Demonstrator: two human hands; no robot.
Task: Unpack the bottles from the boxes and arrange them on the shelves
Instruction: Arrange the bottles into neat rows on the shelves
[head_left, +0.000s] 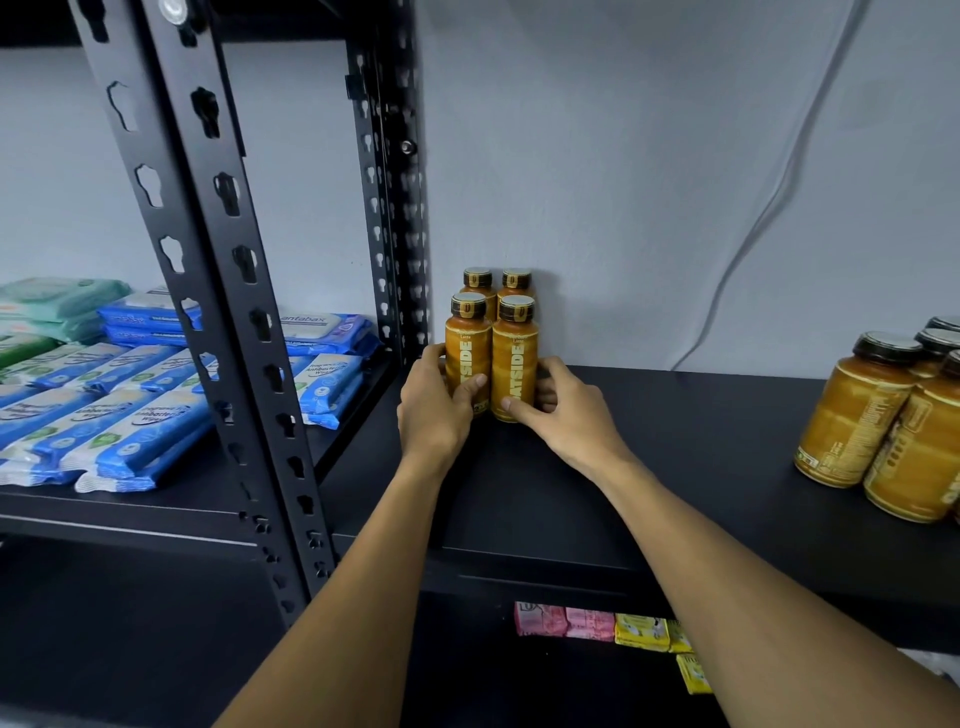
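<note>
Two orange bottles stand upright side by side at the back left of the black shelf (675, 441). My left hand (434, 408) grips the left bottle (467, 345) low on its label. My right hand (558, 408) grips the right bottle (514, 358) near its base. Directly behind them, against the wall, stand two more orange bottles (496, 283) of the same kind, mostly hidden. A second group of several orange bottles (883, 421) stands at the right end of the same shelf.
Black slotted uprights (208, 291) rise left of the bottles. On the neighbouring shelf lie several blue and green wipe packs (119, 410). Pink and yellow packets (613, 631) sit on a lower shelf. A cable (769, 208) hangs down the white wall.
</note>
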